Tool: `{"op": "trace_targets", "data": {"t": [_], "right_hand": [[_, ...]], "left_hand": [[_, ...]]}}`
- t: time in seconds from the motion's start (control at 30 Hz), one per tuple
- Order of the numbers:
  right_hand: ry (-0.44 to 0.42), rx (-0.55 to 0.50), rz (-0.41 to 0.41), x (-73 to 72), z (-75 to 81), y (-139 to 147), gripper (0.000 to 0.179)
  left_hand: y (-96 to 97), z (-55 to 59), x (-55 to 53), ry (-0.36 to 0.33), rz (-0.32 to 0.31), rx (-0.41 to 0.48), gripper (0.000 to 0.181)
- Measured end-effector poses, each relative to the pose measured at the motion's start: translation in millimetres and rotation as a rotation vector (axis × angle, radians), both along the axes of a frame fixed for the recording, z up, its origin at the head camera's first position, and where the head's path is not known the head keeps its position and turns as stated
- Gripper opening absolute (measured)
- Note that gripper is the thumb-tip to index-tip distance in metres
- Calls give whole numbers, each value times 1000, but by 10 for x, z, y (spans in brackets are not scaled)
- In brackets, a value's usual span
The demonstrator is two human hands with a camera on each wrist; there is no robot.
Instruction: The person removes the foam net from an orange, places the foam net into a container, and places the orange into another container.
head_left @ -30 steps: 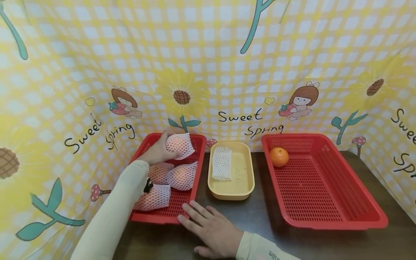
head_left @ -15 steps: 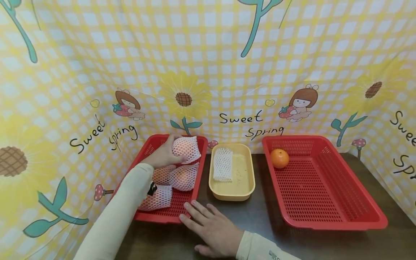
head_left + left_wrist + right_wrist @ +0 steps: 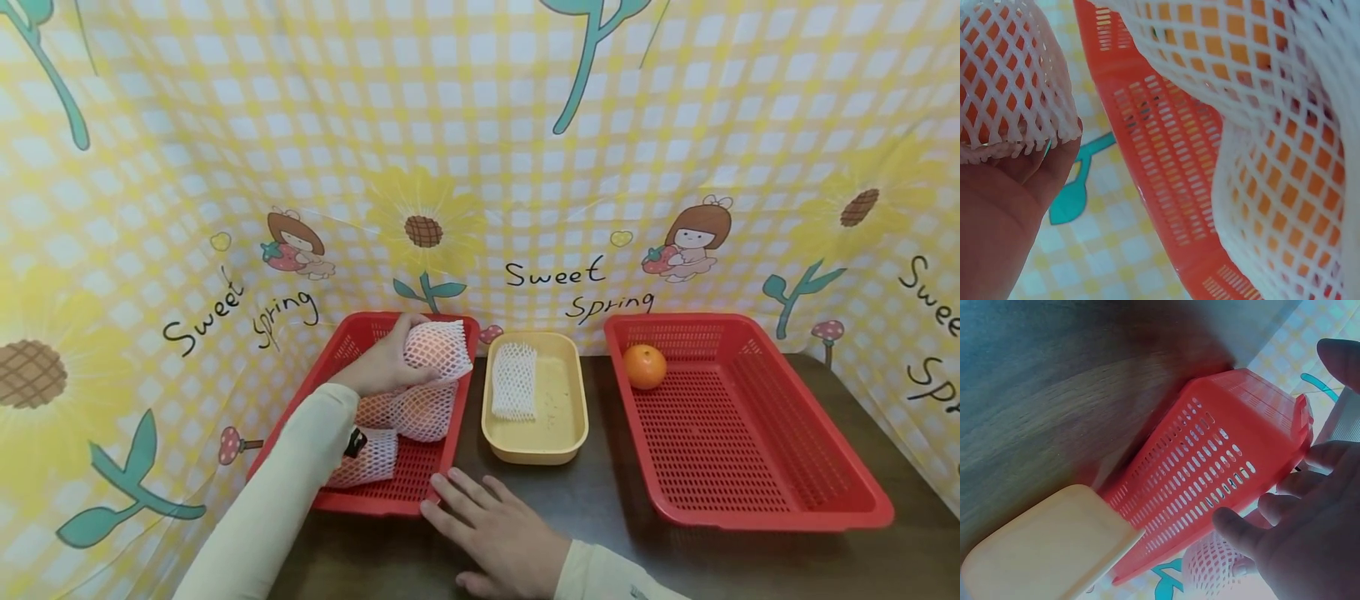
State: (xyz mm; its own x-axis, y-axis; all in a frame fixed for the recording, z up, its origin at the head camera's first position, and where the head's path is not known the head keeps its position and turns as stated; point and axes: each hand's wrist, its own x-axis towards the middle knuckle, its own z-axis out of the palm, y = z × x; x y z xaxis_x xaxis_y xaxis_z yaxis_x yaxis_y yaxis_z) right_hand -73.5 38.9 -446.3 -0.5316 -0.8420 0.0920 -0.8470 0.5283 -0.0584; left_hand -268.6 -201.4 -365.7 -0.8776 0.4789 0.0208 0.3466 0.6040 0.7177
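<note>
In the head view, my left hand (image 3: 388,360) grips an orange in a white foam net (image 3: 438,350), held over the far end of the left red basket (image 3: 375,503). The left wrist view shows the fingers under the open edge of that netted orange (image 3: 1013,81). Below it in the basket lie more netted oranges (image 3: 426,417), partly hidden by the left arm; another netted orange (image 3: 375,458) sits nearer the front. My right hand (image 3: 506,533), fingers stretched out, touches the basket's near right corner; the right wrist view shows its fingertips at the rim.
A small yellow tray (image 3: 561,400) with a flattened white foam net (image 3: 513,382) stands between the baskets. On the right, a second red basket (image 3: 750,518) holds a bare orange (image 3: 645,367) in its far left corner. A checked cloth (image 3: 480,125) hangs behind the dark table (image 3: 600,492).
My left hand has moved right and slightly nearer with the netted orange, which now overlaps the one below it in view. My right hand stays at the basket corner, hardly shifted.
</note>
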Motion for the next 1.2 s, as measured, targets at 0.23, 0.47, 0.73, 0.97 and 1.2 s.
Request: {"op": "trace_targets", "data": {"t": [0.23, 0.47, 0.73, 0.97, 1.2], "right_hand": [[-27, 19, 1, 53, 22, 97, 87], [-14, 19, -5, 122, -11, 198, 80], [47, -50, -31, 184, -66, 396, 78], [21, -84, -89, 245, -109, 610, 81], [-8, -97, -155, 283, -108, 841, 84]], "left_hand": [[107, 36, 63, 32, -35, -23, 89], [180, 5, 120, 30, -37, -38, 89], [310, -46, 189, 71, -80, -9, 86], [397, -85, 262, 60, -63, -29, 89], [476, -112, 300, 69, -79, -46, 87]]}}
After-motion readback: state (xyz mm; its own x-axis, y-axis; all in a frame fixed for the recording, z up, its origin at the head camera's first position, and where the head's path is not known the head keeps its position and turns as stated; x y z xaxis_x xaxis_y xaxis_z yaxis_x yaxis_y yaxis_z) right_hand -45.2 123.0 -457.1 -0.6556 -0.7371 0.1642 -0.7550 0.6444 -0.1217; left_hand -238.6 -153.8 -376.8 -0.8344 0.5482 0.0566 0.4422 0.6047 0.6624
